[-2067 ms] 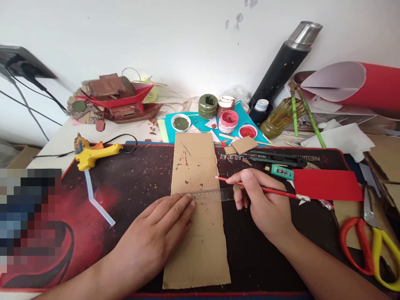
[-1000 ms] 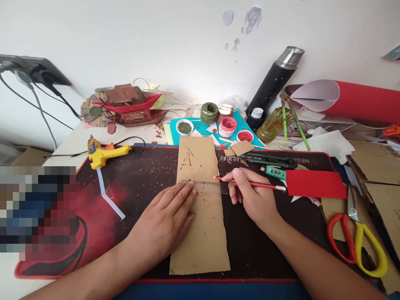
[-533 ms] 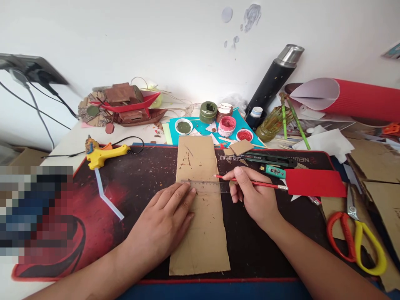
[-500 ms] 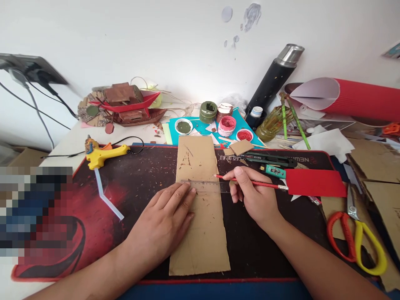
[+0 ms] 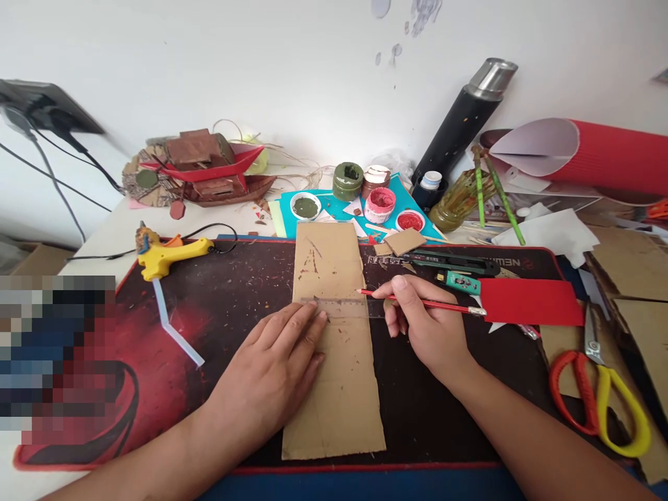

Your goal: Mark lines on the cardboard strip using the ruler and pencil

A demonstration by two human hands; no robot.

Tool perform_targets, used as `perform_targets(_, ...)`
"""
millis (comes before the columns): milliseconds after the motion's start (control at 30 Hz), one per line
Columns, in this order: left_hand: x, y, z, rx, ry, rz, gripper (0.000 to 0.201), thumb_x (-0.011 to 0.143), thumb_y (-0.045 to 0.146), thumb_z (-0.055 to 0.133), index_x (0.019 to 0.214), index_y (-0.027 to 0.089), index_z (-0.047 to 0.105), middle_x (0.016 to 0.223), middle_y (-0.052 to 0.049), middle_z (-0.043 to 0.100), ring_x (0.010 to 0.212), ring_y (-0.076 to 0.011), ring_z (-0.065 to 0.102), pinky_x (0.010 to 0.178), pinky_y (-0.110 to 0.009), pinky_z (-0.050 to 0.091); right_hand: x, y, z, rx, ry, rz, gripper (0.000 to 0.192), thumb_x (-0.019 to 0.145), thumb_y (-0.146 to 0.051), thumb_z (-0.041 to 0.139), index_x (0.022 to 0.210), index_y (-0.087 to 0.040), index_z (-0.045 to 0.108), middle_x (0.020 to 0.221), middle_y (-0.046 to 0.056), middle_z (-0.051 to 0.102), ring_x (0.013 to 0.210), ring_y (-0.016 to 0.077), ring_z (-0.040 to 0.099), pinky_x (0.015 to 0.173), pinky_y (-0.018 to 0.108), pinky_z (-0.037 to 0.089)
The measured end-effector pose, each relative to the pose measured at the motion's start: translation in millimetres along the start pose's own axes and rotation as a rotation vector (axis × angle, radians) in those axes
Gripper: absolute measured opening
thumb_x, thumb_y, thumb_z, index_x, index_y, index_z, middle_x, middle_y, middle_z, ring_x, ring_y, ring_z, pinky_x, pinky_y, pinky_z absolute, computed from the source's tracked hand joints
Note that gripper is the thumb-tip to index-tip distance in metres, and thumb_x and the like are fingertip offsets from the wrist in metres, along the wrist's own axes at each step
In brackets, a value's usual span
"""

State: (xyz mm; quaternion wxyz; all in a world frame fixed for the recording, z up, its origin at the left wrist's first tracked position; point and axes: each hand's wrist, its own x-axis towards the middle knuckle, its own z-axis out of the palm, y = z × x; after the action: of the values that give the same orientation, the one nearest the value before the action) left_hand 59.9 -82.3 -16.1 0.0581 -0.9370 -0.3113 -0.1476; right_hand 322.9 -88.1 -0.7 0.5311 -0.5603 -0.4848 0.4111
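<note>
A long strip of brown cardboard (image 5: 342, 396) lies on the dark mat, with a dark A-like mark near its far end. Across it rests a clear ruler (image 5: 345, 307), reaching past the right edge of the strip. My left hand (image 5: 274, 362) lies flat with fingers stretched out, its fingertips pressing on the ruler and cardboard. Pinched in my right hand (image 5: 431, 327) is a red pencil (image 5: 443, 305); its tip points left, at the cardboard's right edge just above the ruler.
A yellow glue gun (image 5: 167, 257) sits left on the mat (image 5: 240, 278). Right are a box cutter (image 5: 454, 262), a red piece (image 5: 532, 301) and scissors (image 5: 595, 390). Behind stand paint jars (image 5: 348, 182), a model boat (image 5: 209, 167) and a black thermos (image 5: 459, 125).
The camera view has shifted slightly. Both hands, the ruler, the pencil and the cardboard keep nearly the same places relative to each other.
</note>
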Motion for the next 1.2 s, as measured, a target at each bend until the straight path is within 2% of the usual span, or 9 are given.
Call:
perform_targets(533,1.2,0.5,-6.8,0.032,0.001,-0.018,0.043,0.112,0.028,0.054,0.146,0.004,0.064,0.142,-0.021,0.072,0.129,-0.0360,0.068,0.107,-0.049,0.058,-1.7,0.1,0.3,0.008,-0.027,0.003,0.045,0.110,-0.055,0.066,0.089,-0.020,0.083,0.058,-0.003,0.064,0.044,0.0091,0.057,0.042,0.023,0.038)
perform_targets(800,2.6,-0.3,-8.3,0.029,-0.011,-0.039,0.045,0.111,0.029,0.055,0.151,0.008,0.062,0.139,-0.019,0.072,0.127,-0.0366,0.067,0.104,-0.051,0.060,-1.0,-0.5,1.7,0.025,-0.042,0.024,0.045,0.108,-0.057,0.068,0.087,-0.020,0.083,0.057,-0.003,0.064,0.043,0.0093,0.057,0.042,0.022,0.039)
perform_targets(1067,1.3,1.1,-5.7,0.039,-0.038,-0.036,0.047,0.110,0.028,0.057,0.151,0.006,0.063,0.143,-0.021,0.070,0.133,-0.0379,0.065,0.108,-0.051,0.059,0.5,-0.9,2.6,0.019,-0.044,0.027,0.045,0.107,-0.058,0.069,0.086,-0.020,0.082,0.057,-0.003,0.064,0.043,0.0098,0.057,0.041,0.023,0.040)
perform_targets(1200,0.9,0.9,-5.2,0.011,-0.025,-0.049,0.046,0.110,0.027,0.057,0.152,0.010,0.064,0.143,-0.021,0.068,0.133,-0.0384,0.065,0.107,-0.053,0.060,0.6,-0.7,2.3,0.016,-0.038,0.030,0.046,0.108,-0.058,0.068,0.087,-0.020,0.082,0.057,-0.003,0.064,0.043,0.0100,0.057,0.042,0.023,0.040)
